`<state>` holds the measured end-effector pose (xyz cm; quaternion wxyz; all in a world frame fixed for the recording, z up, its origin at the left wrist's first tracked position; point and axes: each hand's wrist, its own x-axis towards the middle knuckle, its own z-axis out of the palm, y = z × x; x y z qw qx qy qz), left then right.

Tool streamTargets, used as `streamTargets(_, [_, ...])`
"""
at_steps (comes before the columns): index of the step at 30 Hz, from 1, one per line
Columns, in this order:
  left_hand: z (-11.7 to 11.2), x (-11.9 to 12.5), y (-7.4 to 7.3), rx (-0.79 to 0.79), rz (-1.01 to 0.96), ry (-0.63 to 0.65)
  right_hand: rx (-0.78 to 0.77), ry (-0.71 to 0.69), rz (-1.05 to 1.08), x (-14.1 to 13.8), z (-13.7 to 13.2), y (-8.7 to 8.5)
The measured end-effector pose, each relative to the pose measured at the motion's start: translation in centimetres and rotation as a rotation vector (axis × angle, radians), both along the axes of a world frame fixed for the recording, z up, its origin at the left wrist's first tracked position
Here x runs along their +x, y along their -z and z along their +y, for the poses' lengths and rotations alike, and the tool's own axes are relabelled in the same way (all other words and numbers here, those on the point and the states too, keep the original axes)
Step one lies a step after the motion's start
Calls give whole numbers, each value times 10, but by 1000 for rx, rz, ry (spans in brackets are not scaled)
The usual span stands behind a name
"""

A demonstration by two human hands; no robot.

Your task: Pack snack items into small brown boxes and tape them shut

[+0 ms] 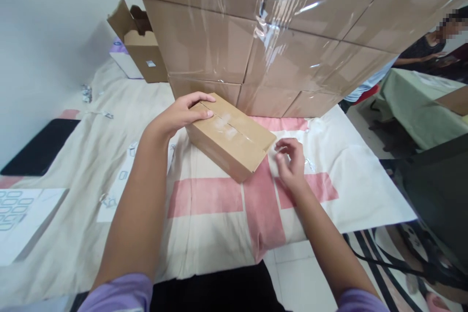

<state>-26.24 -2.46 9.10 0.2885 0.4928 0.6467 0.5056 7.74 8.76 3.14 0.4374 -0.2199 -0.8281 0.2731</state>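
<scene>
A closed brown cardboard box (230, 134) lies at an angle on the cloth-covered table, with clear tape along the seam of its top. My left hand (186, 109) grips the far left end of this box, thumb and fingers on its top and edge. Just off the box's near right corner is my right hand (291, 158), its fingers curled but apart, with nothing seen between them. Whether its fingertips touch the box I cannot tell.
Behind the box rises a stack of cartons (292, 53) wrapped in clear film. An opened carton (146, 53) stands at the back left. Printed sheets (29, 219) and a black tablet-like slab (40, 146) lie at left. Another person (424, 51) is near a green-covered table (413, 92).
</scene>
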Motion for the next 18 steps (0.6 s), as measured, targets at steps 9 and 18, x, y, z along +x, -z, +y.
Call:
streamTargets(9, [3,6,3,115,-122,5,-163,-43,-100,-38,-69,-23])
streamTargets(18, [34,36,86,52,97,-121,175,596,142,140,-38,-93])
